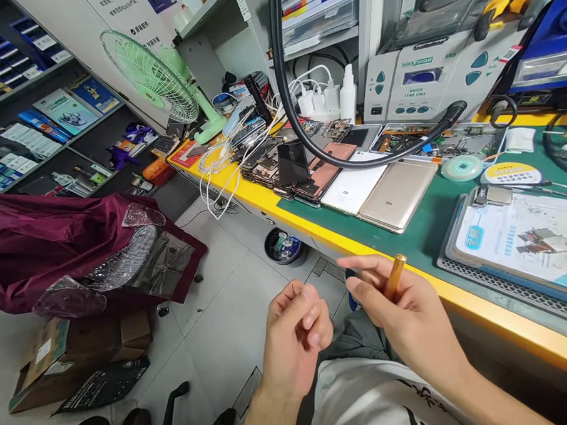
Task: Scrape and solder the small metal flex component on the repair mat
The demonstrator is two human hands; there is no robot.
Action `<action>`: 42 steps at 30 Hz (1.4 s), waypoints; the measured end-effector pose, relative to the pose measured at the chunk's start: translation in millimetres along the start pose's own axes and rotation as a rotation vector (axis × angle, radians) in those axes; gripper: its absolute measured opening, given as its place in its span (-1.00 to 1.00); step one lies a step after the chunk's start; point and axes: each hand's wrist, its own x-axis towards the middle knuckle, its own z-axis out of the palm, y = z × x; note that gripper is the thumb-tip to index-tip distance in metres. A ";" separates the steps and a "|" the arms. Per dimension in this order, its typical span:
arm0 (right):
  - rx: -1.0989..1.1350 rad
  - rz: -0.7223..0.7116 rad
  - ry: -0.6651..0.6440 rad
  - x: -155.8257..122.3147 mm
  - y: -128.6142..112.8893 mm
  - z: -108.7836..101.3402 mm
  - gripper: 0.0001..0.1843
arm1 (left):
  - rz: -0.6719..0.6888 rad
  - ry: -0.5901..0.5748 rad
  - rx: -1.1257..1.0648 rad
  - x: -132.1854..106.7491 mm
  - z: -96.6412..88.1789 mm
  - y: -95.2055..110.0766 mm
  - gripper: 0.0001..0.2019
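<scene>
Well, pinching a slim brass-coloured rod between thumb and fingers of the right hand, with the grip closed around the rod's lower part and its top end pointing up. Curling the left hand just beside it, fingertips pressing together toward the thumb, nothing showing between them. Wearing a white T-shirt with black lettering, directly beneath both hands. Holding the rod close to the yellow edge of the counter, without any visible contact. Looking past it across a green mat, taking in a tray of printed sheets on the right and a round roll of green tape farther back. Lining up along the mat, a gold Mi phone, a white Mi phone, a phone with a copper-coloured back and a black phone, all lying flat beside stacked phone frames. Looping overhead, a black hose running toward a Quick control unit. Showing farther left, a green fan on the counter, then maroon cloth and a cardboard box on the floor tiles.
</scene>
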 end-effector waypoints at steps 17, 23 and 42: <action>-0.100 0.058 -0.129 -7.4 3.7 -5.3 -0.37 | -0.240 -0.067 -0.253 9.1 -1.8 2.4 -0.60; -0.202 -0.042 -0.195 -11.8 -1.4 3.7 -0.35 | -0.200 0.021 -0.157 7.8 -0.7 -3.9 -0.51; -0.385 -0.199 -0.232 -7.6 13.9 7.4 -0.68 | -0.086 0.076 0.073 0.5 1.5 -12.5 -0.37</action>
